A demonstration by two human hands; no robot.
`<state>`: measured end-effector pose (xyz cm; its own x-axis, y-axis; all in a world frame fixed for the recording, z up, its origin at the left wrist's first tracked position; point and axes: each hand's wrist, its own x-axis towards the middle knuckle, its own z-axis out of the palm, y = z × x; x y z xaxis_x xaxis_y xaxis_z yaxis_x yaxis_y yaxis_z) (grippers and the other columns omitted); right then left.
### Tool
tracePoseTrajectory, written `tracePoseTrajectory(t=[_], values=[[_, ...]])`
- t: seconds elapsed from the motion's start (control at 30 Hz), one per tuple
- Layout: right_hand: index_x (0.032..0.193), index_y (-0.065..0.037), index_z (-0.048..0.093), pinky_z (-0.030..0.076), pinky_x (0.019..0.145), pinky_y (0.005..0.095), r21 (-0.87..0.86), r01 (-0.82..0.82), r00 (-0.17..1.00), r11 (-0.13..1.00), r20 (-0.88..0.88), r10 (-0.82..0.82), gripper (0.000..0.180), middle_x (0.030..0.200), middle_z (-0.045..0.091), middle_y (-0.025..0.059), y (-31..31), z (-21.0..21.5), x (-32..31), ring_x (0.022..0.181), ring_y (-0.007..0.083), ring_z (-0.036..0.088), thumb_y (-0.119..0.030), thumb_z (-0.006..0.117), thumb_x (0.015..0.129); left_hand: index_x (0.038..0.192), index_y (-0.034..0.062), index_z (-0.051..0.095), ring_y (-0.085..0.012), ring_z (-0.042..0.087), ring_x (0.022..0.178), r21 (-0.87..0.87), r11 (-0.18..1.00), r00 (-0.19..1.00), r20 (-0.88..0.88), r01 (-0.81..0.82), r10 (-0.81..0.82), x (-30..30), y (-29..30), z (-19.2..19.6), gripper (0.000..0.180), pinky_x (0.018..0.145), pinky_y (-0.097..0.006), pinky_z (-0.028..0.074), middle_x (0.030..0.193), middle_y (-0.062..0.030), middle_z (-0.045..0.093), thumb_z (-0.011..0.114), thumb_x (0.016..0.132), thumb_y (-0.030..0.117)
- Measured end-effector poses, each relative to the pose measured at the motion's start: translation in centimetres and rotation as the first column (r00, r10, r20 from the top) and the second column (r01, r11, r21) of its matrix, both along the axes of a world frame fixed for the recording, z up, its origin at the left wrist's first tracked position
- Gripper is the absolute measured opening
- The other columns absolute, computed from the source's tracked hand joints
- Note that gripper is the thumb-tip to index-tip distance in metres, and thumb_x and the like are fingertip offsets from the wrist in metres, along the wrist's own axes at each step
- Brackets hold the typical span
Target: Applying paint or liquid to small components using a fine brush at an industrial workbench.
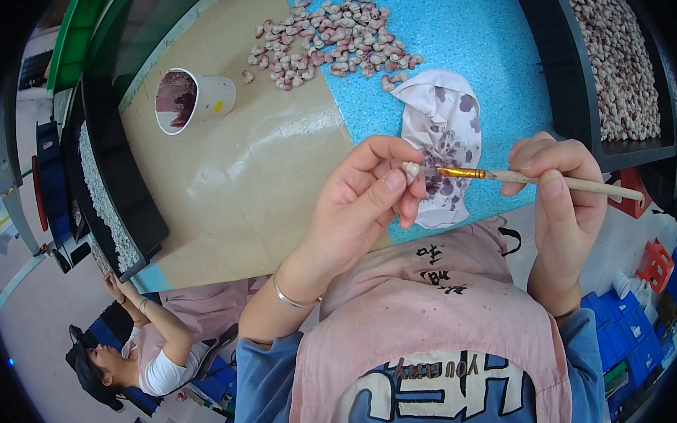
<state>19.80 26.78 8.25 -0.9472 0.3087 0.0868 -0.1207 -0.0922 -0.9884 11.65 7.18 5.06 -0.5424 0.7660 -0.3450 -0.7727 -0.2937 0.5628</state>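
Observation:
My left hand (357, 195) pinches a small cream-coloured knobbly piece (410, 170) between thumb and fingers. A paintbrush (516, 176) with a pale wooden handle and a gold ferrule lies in the grip of my right hand (564, 200). Its bristles meet or nearly touch the piece; I cannot tell which. Beneath the brush is a white cloth (441, 103) blotched with dark purple stains. To the far left stands a white cup (216, 95), its inside coated with dark maroon paint. Many small pink-and-cream pieces (337, 39) are heaped at the far side of the table.
The table has a tan sheet (261, 192) on the left and a speckled blue surface (490, 43) on the right. A black bin (576, 61) full of similar pieces is at the right. On the left, a black tray (134, 184) holds whitish bits, with another person (162, 351) beyond.

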Motion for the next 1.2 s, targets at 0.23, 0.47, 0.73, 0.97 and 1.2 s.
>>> tracePoseTrajectory(t=[0.23, 0.47, 0.73, 0.97, 1.2], values=[[0.085, 0.003, 0.054, 0.042, 0.064, 0.025, 0.18, -0.039, 0.997, 0.983, -0.062, 0.051, 0.012, 0.075, 0.056, 0.012, -0.4, 0.2, -0.3, 0.07, 0.0148, 0.054, -0.007, 0.048, 0.085, 0.117, 0.0038, 0.04, -0.0082, 0.051, 0.068, 0.022, 1.0, 1.0, -0.008, 0.004, -0.004, 0.4, 0.1, -0.3, 0.029, 0.06, -0.021, 0.043, 0.086, -0.0054, 0.055, 0.048, 0.091, 0.014], [0.085, 0.004, 0.054, 0.041, 0.064, 0.0255, 0.102, -0.054, 0.995, 0.993, -0.073, 0.062, 0.01, 0.075, 0.057, 0.0121, 0.0, 0.3, -0.1, 0.069, 0.0155, 0.053, -0.005, 0.048, 0.084, 0.123, 0.0069, 0.03, -0.0083, 0.05, 0.069, 0.054, 0.999, 0.998, 0.058, -0.008, 0.005, 0.4, 0.0, -0.5, 0.04, 0.061, -0.022, 0.041, 0.086, -0.0057, 0.055, 0.051, 0.089, 0.014], [0.084, 0.003, 0.055, 0.041, 0.064, 0.027, 0.137, -0.016, 0.998, 0.99, -0.063, 0.025, 0.01, 0.073, 0.058, 0.0112, 0.0, 0.4, -0.1, 0.069, 0.0157, 0.052, -0.007, 0.05, 0.083, 0.124, 0.007, 0.03, -0.0079, 0.048, 0.067, 0.055, 0.998, 0.999, 0.038, 0.022, -0.024, 0.4, 0.1, -0.8, 0.042, 0.06, -0.021, 0.039, 0.084, -0.0051, 0.055, 0.052, 0.089, 0.017], [0.083, 0.002, 0.055, 0.041, 0.065, 0.0284, 0.246, -0.035, 0.995, 0.969, -0.08, 0.057, 0.009, 0.075, 0.059, 0.0114, 0.0, 0.1, -0.2, 0.069, 0.0169, 0.052, -0.006, 0.051, 0.082, 0.124, 0.0072, 0.03, -0.0076, 0.047, 0.068, 0.098, 0.995, 0.995, 0.101, 0.0, -0.01, 0.7, 0.2, -1.1, 0.043, 0.06, -0.02, 0.038, 0.084, -0.0045, 0.053, 0.052, 0.09, 0.02], [0.08, 0.001, 0.057, 0.041, 0.064, 0.0285, 0.236, -0.046, 0.994, 0.971, -0.084, 0.068, 0.007, 0.074, 0.059, 0.0109, -0.3, 0.2, -0.1, 0.068, 0.0182, 0.053, -0.005, 0.052, 0.079, 0.124, 0.0045, 0.035, -0.0088, 0.043, 0.065, -0.039, 0.999, 0.996, 0.075, -0.037, 0.04, 1.0, 0.8, -0.2, 0.046, 0.058, -0.022, 0.035, 0.076, -0.0011, 0.048, 0.054, 0.088, 0.026]])
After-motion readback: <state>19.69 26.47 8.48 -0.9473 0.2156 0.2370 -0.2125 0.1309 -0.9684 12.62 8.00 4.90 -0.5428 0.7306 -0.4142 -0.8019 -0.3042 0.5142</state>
